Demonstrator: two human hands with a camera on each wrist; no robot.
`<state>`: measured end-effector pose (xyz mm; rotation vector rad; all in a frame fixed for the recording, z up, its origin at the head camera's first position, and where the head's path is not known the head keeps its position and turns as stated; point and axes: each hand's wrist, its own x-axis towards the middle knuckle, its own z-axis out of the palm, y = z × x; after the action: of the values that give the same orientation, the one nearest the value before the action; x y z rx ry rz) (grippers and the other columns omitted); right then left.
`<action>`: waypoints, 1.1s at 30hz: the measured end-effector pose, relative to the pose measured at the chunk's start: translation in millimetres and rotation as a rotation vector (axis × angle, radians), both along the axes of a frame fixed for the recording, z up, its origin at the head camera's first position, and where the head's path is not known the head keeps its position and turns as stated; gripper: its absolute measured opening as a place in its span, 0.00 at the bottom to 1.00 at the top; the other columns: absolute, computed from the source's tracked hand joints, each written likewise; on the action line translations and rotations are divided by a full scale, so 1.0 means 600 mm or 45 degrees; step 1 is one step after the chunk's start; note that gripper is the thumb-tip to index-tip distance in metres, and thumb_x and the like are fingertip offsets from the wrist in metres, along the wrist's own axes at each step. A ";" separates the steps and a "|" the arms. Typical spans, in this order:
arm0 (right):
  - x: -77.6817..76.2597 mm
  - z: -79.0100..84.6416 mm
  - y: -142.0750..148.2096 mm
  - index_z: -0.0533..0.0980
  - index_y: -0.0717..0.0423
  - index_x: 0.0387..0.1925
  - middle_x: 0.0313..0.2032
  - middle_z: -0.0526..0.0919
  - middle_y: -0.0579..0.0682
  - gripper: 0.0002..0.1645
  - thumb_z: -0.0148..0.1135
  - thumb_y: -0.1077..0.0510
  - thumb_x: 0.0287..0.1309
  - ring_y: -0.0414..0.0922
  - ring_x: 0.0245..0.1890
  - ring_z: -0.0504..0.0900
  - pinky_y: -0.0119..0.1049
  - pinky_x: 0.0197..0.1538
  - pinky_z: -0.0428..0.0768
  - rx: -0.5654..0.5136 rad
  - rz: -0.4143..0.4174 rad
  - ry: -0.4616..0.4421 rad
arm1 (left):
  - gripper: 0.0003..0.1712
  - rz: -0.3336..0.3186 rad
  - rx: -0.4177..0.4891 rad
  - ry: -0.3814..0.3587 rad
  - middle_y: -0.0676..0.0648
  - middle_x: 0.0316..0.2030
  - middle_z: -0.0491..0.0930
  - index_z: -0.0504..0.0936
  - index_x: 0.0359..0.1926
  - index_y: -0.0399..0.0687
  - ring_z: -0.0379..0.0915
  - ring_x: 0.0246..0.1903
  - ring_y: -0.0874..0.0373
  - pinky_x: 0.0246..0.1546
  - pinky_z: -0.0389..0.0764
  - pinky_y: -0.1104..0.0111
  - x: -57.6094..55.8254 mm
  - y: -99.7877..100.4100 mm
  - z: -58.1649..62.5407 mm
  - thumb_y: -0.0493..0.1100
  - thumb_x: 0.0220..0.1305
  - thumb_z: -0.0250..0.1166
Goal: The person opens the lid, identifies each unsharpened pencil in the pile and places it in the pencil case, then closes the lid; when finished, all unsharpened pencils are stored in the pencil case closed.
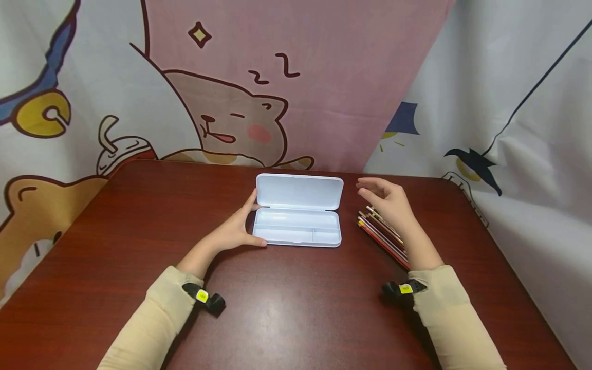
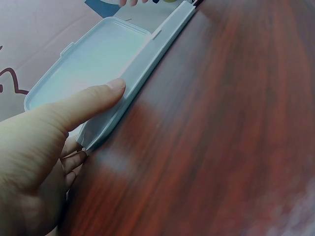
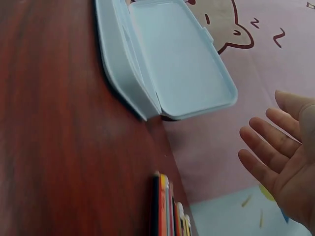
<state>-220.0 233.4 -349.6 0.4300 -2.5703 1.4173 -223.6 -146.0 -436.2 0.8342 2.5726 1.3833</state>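
Note:
A pale blue pencil case (image 1: 297, 226) lies on the table with its lid (image 1: 299, 191) raised; its divided tray holds nothing I can see. My left hand (image 1: 233, 228) grips the left end of the case. Its thumb (image 2: 101, 96) lies against the front wall, while the other fingers reach round the end, partly hidden. To the right of the case is a bundle of colored pencils (image 1: 381, 234). Above these, my right hand (image 1: 388, 203) is raised with its fingers loosely extended, holding nothing. In the right wrist view, the pencil ends (image 3: 167, 206) show below the case.
The dark red wooden table (image 1: 296, 308) extends around the case, and its right edge runs past the pencils. Behind it hangs a curtain (image 1: 351, 92) with cartoon animals. Each wrist wears a black strap with a small camera (image 1: 215, 304).

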 end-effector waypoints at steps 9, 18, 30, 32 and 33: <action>0.071 0.018 0.042 0.77 0.67 0.52 0.41 0.83 0.59 0.17 0.61 0.65 0.62 0.40 0.37 0.79 0.25 0.38 0.73 0.052 -0.074 0.145 | 0.79 -0.003 0.007 0.006 0.38 0.62 0.66 0.29 0.75 0.51 0.55 0.65 0.48 0.66 0.47 0.52 -0.002 -0.001 -0.001 0.42 0.38 0.82; 0.093 -0.022 0.114 0.80 0.60 0.50 0.36 0.83 0.49 0.16 0.64 0.60 0.61 0.36 0.34 0.76 0.25 0.34 0.71 0.163 -0.228 0.133 | 0.79 -0.007 0.018 0.008 0.37 0.62 0.66 0.29 0.75 0.50 0.55 0.65 0.48 0.66 0.47 0.52 -0.002 -0.001 -0.002 0.42 0.38 0.82; 0.125 -0.063 0.199 0.80 0.59 0.48 0.34 0.80 0.44 0.17 0.66 0.54 0.59 0.33 0.31 0.74 0.29 0.30 0.70 0.350 -0.344 0.083 | 0.79 -0.003 0.004 0.013 0.37 0.62 0.66 0.29 0.75 0.50 0.55 0.65 0.49 0.66 0.47 0.52 0.000 0.000 0.001 0.42 0.38 0.82; 0.129 -0.069 0.212 0.80 0.58 0.48 0.34 0.80 0.45 0.17 0.66 0.54 0.59 0.33 0.30 0.74 0.29 0.28 0.70 0.363 -0.352 0.063 | 0.79 -0.001 0.001 0.010 0.37 0.62 0.66 0.29 0.75 0.50 0.55 0.65 0.48 0.66 0.47 0.52 0.000 0.000 0.002 0.43 0.38 0.82; 0.131 -0.072 0.218 0.80 0.58 0.47 0.34 0.80 0.45 0.17 0.66 0.54 0.59 0.33 0.30 0.74 0.29 0.27 0.70 0.368 -0.352 0.058 | 0.79 -0.001 -0.002 0.007 0.37 0.63 0.66 0.29 0.75 0.50 0.54 0.65 0.49 0.66 0.47 0.52 0.000 0.001 0.002 0.43 0.39 0.82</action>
<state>-141.4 364.3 -392.6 0.1326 -2.6778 0.9397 -223.7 -145.7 -435.2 0.8399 2.5774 1.3801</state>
